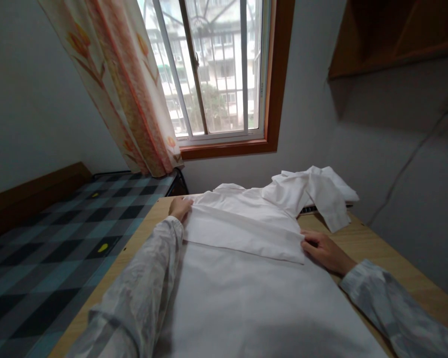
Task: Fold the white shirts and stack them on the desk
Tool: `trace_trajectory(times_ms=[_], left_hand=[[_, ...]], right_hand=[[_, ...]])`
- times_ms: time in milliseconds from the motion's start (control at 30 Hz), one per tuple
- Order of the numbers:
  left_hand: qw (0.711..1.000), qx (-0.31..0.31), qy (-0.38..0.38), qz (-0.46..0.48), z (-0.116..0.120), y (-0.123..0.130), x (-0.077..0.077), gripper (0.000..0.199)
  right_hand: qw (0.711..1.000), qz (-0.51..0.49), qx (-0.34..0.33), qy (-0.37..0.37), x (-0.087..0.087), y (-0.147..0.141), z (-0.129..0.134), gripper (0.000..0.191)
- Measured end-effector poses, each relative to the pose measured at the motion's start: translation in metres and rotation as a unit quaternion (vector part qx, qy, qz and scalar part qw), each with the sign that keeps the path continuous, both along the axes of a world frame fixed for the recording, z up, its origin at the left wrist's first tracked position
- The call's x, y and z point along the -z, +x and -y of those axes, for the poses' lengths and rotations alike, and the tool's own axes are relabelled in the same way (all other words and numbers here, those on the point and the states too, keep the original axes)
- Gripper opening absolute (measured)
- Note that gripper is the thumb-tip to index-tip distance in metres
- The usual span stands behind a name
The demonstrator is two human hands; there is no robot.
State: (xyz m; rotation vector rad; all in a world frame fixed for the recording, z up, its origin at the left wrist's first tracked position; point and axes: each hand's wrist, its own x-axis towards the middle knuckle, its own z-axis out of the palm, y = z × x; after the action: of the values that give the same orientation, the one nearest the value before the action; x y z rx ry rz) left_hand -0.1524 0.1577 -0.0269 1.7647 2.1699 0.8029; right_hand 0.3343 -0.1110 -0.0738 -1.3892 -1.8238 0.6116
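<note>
While left hand (180, 208) and right hand (327, 251) pinch opposite ends of its folded strip (242, 232), white garment (246, 293) lies plain, smooth near, rumpled at far end.

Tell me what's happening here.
A person in grey patterned long sleeves has both hands on a white cloth garment spread over a light wooden table. A flat band of white cloth lies across it: the left hand is at one end, the right hand at the other. How firmly they grip is unclear. More white cloth lies bunched at the table's far right.
</note>
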Motion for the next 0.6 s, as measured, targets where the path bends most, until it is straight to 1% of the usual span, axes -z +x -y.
trace_trajectory(times_ms=[100, 200, 300, 367, 400, 433, 500, 567, 600], left_hand=[[0.999, -0.043, 0.004, -0.015, 0.000, -0.006, 0.002, 0.037], [0.997, -0.066, 0.011, -0.049, -0.002, -0.011, 0.004, 0.033], [0.995, -0.079, 0.016, -0.061, -0.002, -0.012, 0.002, 0.043], [0.992, -0.073, 0.063, -0.084, 0.002, -0.008, -0.002, 0.052], [0.987, -0.054, 0.101, -0.111, 0.007, -0.006, -0.003, 0.054], [0.979, -0.018, 0.140, -0.144, 0.013, -0.003, -0.004, 0.053], [0.954, 0.092, 0.191, -0.210, 0.027, 0.001, -0.004, 0.049], [0.928, 0.199, 0.187, -0.252, 0.042, 0.001, 0.001, 0.045], [0.921, 0.232, 0.173, -0.262, 0.048, 0.000, 0.005, 0.045]], right_hand=[[1.000, -0.020, 0.002, -0.014, -0.002, -0.003, 0.001, 0.033], [1.000, -0.018, 0.006, -0.016, -0.003, -0.005, 0.001, 0.034], [1.000, -0.011, 0.018, -0.015, -0.003, -0.005, 0.001, 0.034], [1.000, -0.009, 0.018, -0.018, -0.001, -0.004, 0.001, 0.035], [1.000, -0.010, 0.017, -0.022, 0.000, -0.003, 0.001, 0.036], [0.999, -0.011, 0.017, -0.026, 0.001, -0.002, 0.001, 0.037], [0.999, -0.012, 0.020, -0.031, 0.004, 0.000, 0.002, 0.042], [0.999, -0.012, 0.052, -0.003, 0.004, 0.001, 0.004, 0.047], [0.996, -0.007, 0.079, 0.030, 0.003, 0.000, 0.005, 0.048]])
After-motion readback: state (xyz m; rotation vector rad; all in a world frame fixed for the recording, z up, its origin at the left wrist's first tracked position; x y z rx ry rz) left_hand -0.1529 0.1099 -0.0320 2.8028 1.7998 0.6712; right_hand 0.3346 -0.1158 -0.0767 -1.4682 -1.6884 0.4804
